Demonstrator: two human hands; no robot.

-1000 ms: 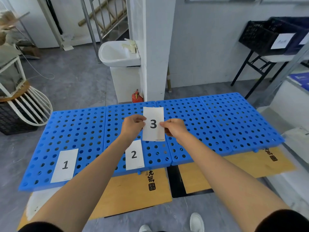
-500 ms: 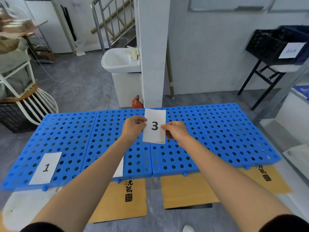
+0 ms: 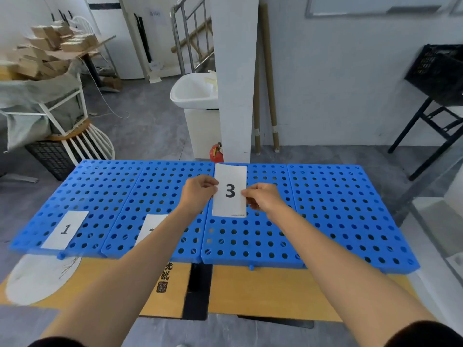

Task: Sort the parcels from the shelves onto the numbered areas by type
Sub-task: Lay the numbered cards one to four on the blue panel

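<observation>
Hands meet at mid-row: the left hand [image 3: 198, 194] pinches the left edge of a white card marked 3 [image 3: 230, 176], and the right hand [image 3: 263, 200] pinches its right edge, fingers curled onto the paper. The card faces the person, over the third of four blue perforated panels [image 3: 325, 209] laid side by side. A card marked 1 [image 3: 64, 229] lies on the leftmost panel. A second card [image 3: 150, 225] on the next panel is half hidden by the left forearm. Yellowish boards [image 3: 263, 291] show beneath the near edge, and a white sink [image 3: 193, 91] stands beyond.

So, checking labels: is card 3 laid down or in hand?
In hand: left hand and right hand pinch card 3 by its sides.
</observation>
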